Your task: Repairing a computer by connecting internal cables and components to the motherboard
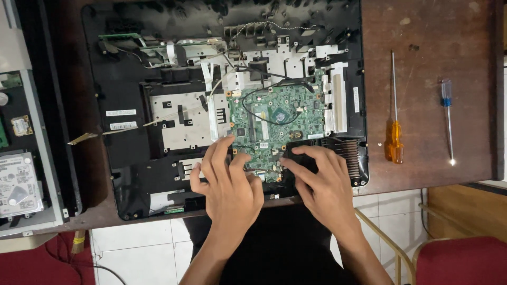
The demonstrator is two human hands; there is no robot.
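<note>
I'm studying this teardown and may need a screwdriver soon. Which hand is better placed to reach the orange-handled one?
Probably the right hand: it rests on the black fan beside the green board, nearer the orange-handled screwdriver lying to its right. The left hand sits farther away.

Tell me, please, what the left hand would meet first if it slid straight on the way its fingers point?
The left hand points up the picture, its fingers already on the green circuit board. Going on, it would probably cross that board and meet the looped black cable.

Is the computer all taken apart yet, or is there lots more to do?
Partly. The laptop shell is already open, its insides showing. Both hands, left hand and right hand, press on the green circuit board, which still sits inside with black wires over it. Two screwdrivers lie unused on the table.
</note>
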